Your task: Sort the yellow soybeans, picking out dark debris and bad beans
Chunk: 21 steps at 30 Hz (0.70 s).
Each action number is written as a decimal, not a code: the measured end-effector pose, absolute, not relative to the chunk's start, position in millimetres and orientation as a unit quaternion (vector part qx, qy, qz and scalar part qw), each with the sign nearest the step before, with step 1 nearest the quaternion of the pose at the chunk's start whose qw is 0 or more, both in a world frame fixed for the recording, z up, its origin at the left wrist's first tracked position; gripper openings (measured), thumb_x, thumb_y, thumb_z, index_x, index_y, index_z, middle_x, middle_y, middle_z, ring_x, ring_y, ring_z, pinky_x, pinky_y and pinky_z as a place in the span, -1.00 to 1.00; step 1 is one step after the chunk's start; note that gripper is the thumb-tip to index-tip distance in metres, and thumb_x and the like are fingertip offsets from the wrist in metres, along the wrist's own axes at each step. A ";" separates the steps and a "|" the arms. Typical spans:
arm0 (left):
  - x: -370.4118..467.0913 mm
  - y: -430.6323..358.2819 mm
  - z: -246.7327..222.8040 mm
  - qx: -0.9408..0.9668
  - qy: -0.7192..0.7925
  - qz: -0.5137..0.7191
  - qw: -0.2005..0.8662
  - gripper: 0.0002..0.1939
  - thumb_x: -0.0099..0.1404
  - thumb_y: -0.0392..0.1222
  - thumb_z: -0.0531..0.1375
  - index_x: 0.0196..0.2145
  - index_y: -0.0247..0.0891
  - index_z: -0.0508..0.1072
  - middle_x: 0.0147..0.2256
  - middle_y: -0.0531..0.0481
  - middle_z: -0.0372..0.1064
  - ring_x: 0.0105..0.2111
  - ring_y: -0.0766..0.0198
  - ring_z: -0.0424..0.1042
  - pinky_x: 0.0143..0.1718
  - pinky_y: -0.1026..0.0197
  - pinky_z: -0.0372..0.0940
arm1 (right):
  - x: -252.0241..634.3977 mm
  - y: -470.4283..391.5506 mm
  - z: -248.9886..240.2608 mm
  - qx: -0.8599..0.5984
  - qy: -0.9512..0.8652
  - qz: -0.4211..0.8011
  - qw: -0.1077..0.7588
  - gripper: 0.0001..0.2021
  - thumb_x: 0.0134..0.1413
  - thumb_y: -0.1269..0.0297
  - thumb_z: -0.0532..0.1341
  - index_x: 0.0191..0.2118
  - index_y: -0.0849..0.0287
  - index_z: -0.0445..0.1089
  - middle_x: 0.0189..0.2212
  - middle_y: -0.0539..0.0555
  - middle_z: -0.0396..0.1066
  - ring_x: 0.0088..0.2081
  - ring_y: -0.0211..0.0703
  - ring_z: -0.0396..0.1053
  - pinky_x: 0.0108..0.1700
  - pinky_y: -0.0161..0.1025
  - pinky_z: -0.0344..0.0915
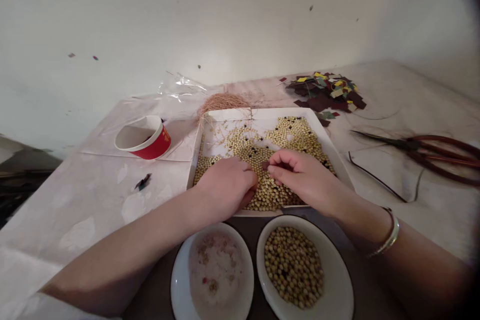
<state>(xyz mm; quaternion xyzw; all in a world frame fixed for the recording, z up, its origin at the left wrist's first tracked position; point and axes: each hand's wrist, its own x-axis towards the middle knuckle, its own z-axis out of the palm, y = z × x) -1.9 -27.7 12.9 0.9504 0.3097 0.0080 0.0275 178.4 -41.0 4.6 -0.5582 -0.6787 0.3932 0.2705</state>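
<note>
A shallow white tray (225, 116) holds many small yellowish beads (240, 142) with some dark ones among them. My left hand (228, 185) is over the tray's left front part, its fingers curled together; what they hold, if anything, is hidden. To its right, my right hand (300, 175) pinches a small dark reddish piece (265, 165) between thumb and fingers, just above the beads. In front of the tray stand two bowls: the right bowl (339, 280) has larger brownish beads (294, 267), the left bowl (180, 280) a few small bits.
A red and white paper cup (153, 146) stands left of the tray. Behind it lies a bundle of pinkish threads (225, 102). A pile of coloured scraps (330, 92) is at the back right, with scissors (416, 144) and a dark strip (378, 180) nearer on the right.
</note>
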 end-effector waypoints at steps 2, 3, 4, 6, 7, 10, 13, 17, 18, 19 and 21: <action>-1.6 -27.5 12.8 0.949 0.313 0.008 0.028 -0.88 0.17 -0.27 0.09 -0.49 -0.28 0.40 -0.46 -0.03 0.34 -0.38 0.21 0.31 -0.34 0.17 0.21 | 178.2 -40.1 3.5 -0.558 -0.677 0.396 0.271 -0.89 0.04 0.33 0.08 -0.46 0.16 0.28 -0.59 -0.06 0.24 -0.53 -0.27 0.15 -0.49 -0.30 0.06; -1.5 -27.5 13.7 0.948 0.316 0.010 0.028 -0.87 0.16 -0.27 0.09 -0.49 -0.28 0.40 -0.46 -0.03 0.34 -0.38 0.21 0.31 -0.35 0.17 0.21 | 178.1 -39.8 3.3 -0.557 -0.677 0.397 0.272 -0.90 0.04 0.33 0.08 -0.45 0.16 0.28 -0.58 -0.06 0.23 -0.53 -0.27 0.15 -0.49 -0.30 0.06; -1.6 -27.8 15.4 0.947 0.319 0.015 0.028 -0.87 0.16 -0.28 0.09 -0.50 -0.28 0.39 -0.47 -0.03 0.34 -0.39 0.21 0.31 -0.35 0.17 0.21 | 178.1 -39.7 3.2 -0.556 -0.677 0.397 0.274 -0.90 0.04 0.33 0.08 -0.45 0.16 0.27 -0.58 -0.06 0.23 -0.53 -0.27 0.15 -0.49 -0.30 0.06; -2.1 -28.7 21.0 0.944 0.326 0.038 0.027 -0.88 0.16 -0.29 0.09 -0.50 -0.28 0.39 -0.48 -0.02 0.33 -0.40 0.22 0.30 -0.36 0.18 0.21 | 178.0 -40.4 3.7 -0.553 -0.678 0.398 0.275 -0.90 0.04 0.33 0.08 -0.46 0.16 0.27 -0.59 -0.06 0.21 -0.54 -0.27 0.13 -0.49 -0.30 0.04; -2.5 -29.5 24.4 0.943 0.327 0.058 0.028 -0.89 0.15 -0.29 0.10 -0.49 -0.27 0.40 -0.47 -0.01 0.34 -0.41 0.23 0.30 -0.36 0.19 0.21 | 178.0 -41.2 4.3 -0.550 -0.681 0.399 0.275 -0.90 0.04 0.33 0.08 -0.46 0.16 0.26 -0.60 -0.07 0.19 -0.54 -0.28 0.11 -0.50 -0.30 0.03; -3.1 -32.3 33.6 0.936 0.320 0.141 0.035 -0.92 0.16 -0.31 0.11 -0.44 -0.27 0.40 -0.44 0.02 0.36 -0.38 0.26 0.31 -0.30 0.19 0.22 | 177.8 -44.7 6.8 -0.530 -0.689 0.413 0.272 -0.89 0.04 0.34 0.08 -0.48 0.16 0.25 -0.59 -0.08 0.17 -0.54 -0.28 0.10 -0.50 -0.30 0.02; -2.7 -33.9 36.0 0.931 0.307 0.195 0.028 -0.90 0.19 -0.31 0.10 -0.44 -0.28 0.40 -0.43 0.02 0.37 -0.38 0.28 0.30 -0.27 0.19 0.22 | 177.1 -48.0 9.3 -0.511 -0.693 0.431 0.269 -0.89 0.05 0.34 0.08 -0.47 0.16 0.26 -0.58 -0.07 0.18 -0.52 -0.28 0.11 -0.50 -0.31 0.03; -2.7 -33.0 33.2 0.928 0.308 0.209 0.005 -0.88 0.21 -0.30 0.09 -0.44 -0.29 0.40 -0.44 -0.01 0.36 -0.37 0.26 0.29 -0.29 0.18 0.22 | 176.3 -50.2 11.4 -0.501 -0.694 0.446 0.261 -0.88 0.06 0.33 0.08 -0.47 0.15 0.24 -0.59 -0.09 0.16 -0.53 -0.30 0.07 -0.52 -0.32 0.02; -2.9 -32.7 32.8 0.927 0.310 0.210 0.002 -0.88 0.21 -0.30 0.09 -0.43 -0.29 0.40 -0.44 -0.01 0.36 -0.37 0.26 0.29 -0.29 0.18 0.22 | 176.2 -50.4 11.6 -0.501 -0.694 0.447 0.259 -0.88 0.06 0.33 0.08 -0.47 0.15 0.24 -0.59 -0.09 0.15 -0.54 -0.30 0.06 -0.52 -0.32 0.01; -3.1 -32.6 32.6 0.926 0.313 0.211 0.000 -0.88 0.21 -0.30 0.09 -0.44 -0.30 0.40 -0.44 -0.01 0.35 -0.37 0.26 0.28 -0.30 0.18 0.22 | 176.1 -50.4 11.8 -0.502 -0.694 0.447 0.258 -0.89 0.06 0.32 0.08 -0.47 0.15 0.25 -0.59 -0.09 0.15 -0.54 -0.30 0.06 -0.53 -0.31 0.00; -3.1 -32.7 32.7 0.925 0.316 0.209 -0.005 -0.88 0.21 -0.30 0.09 -0.44 -0.30 0.40 -0.44 -0.01 0.35 -0.37 0.26 0.28 -0.30 0.18 0.22 | 175.9 -50.3 12.0 -0.503 -0.694 0.448 0.256 -0.89 0.05 0.32 0.08 -0.46 0.15 0.25 -0.59 -0.09 0.16 -0.53 -0.30 0.07 -0.52 -0.31 0.00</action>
